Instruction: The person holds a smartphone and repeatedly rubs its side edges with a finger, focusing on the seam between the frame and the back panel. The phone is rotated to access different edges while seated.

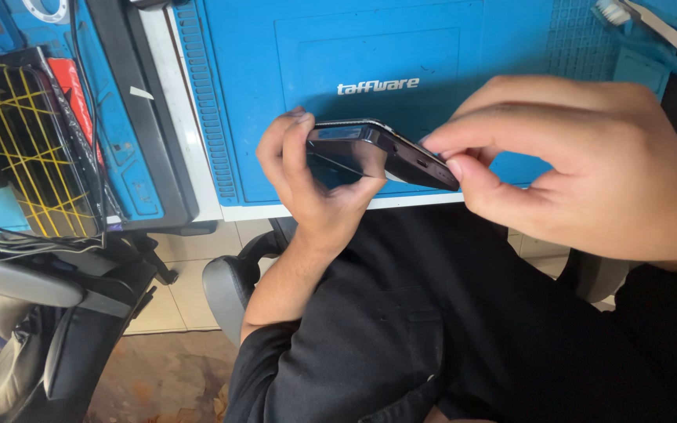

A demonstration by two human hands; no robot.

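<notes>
My left hand (313, 176) grips a dark smartphone (381, 150) by its left end, fingers curled over the top edge and thumb under it. The phone is held edge-on above the front edge of a blue work mat (276, 70), its lower right corner pointing toward me. My right hand (581, 160) pinches that right corner between thumb and forefinger. Both hands hover over my lap in black clothing.
A white brush (652, 23) lies at the mat's far right corner. To the left sits a dark tray with yellow crossed lines (29, 149) and black cables. A grey chair armrest (229, 286) and tiled floor show below the white table edge (252, 211).
</notes>
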